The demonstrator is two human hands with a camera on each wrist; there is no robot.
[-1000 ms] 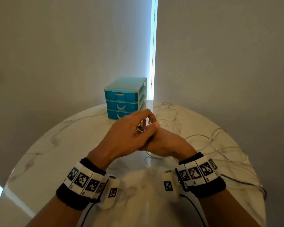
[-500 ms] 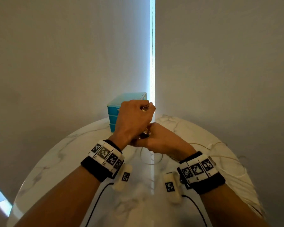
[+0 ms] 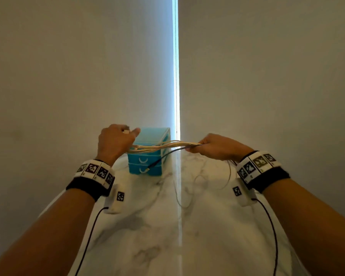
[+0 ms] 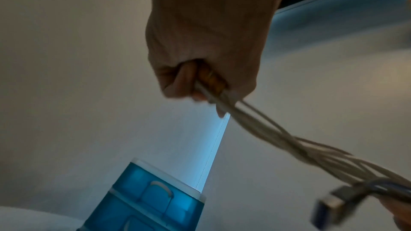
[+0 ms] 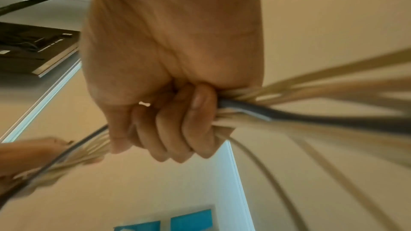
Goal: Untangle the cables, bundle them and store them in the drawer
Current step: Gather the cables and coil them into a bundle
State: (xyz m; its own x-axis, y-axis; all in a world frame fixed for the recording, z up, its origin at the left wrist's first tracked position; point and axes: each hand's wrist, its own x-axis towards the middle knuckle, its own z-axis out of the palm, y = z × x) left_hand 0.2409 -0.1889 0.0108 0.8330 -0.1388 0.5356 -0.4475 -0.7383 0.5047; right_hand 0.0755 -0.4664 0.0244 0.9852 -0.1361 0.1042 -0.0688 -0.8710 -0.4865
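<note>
Several pale cables [image 3: 163, 146] stretch as one bundle between my two raised hands, in front of the blue drawer unit [image 3: 149, 156]. My left hand [image 3: 116, 141] grips one end of the cables [image 4: 266, 133] in a fist. At the other end my right hand [image 3: 211, 146] has its fingers [image 5: 177, 129] curled tight round the cables [image 5: 289, 97] and a black cable [image 5: 278, 115]. The black cable [image 3: 167, 155] droops from the right hand, and its USB plug [image 4: 331, 206] hangs before the drawers. The unit's drawers look closed.
The round white marble table [image 3: 147, 226] lies below my hands, with loose loops of pale cable [image 3: 205, 182] trailing on it under the right hand. Grey blinds with a bright vertical gap [image 3: 175, 76] stand close behind the drawer unit.
My hands were clasped together over the table and have lifted and pulled apart, left going left and right going right. The cable bundle is now drawn out straight between them.
</note>
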